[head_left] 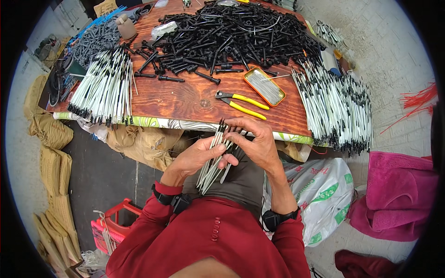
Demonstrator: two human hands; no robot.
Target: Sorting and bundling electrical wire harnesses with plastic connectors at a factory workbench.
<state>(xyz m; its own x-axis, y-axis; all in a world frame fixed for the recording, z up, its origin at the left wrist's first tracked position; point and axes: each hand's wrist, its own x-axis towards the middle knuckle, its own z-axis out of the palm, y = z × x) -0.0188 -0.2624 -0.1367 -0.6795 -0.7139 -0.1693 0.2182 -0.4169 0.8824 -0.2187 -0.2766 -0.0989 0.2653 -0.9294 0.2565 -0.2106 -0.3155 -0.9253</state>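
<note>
My left hand (198, 154) is closed round a small bundle of thin pale rods with black ends (208, 175), which slants over my lap just below the table edge. At the bundle's upper end my right hand (257, 142) is pinched against the black tips. What exactly lies between its fingertips is too small to make out. Beyond my hands, pliers with yellow handles (248, 101) lie on the brown wooden table (181, 99). Next to them is an orange-rimmed tin (257, 91) holding many thin metal pins.
Black plastic stem-like parts (241, 39) are heaped across the table's back. Large stacks of pale black-ended rods lie at the left (105, 83) and right (331, 106) edges. Grey parts (95, 41) sit far left. A white plastic bag (320, 194) and red stool (116, 220) flank me.
</note>
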